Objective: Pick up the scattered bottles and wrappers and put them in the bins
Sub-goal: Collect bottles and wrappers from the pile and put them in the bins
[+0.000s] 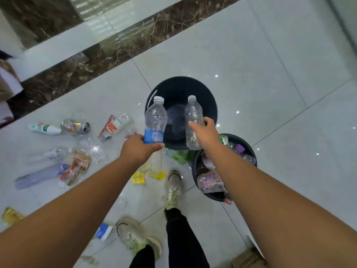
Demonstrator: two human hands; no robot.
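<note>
Two bottles (155,120) (193,120) point caps-away above bin (173,82): left hand (138,149), right hand (207,134)

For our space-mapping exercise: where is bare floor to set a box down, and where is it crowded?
Bare tiles lie right of and beyond the farther black bin. Crowded left of it: bottles, wrappers, a crushed can.

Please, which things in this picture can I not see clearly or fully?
1. Head view: nearer bin, contents partly hidden by right forearm.
2. Head view: farther bin, bottom partly behind blue-label bottle and clear bottle.
3. Head view: floor wrappers, print blurred.
4. Head view: brown box, cut by bottom edge.
</note>
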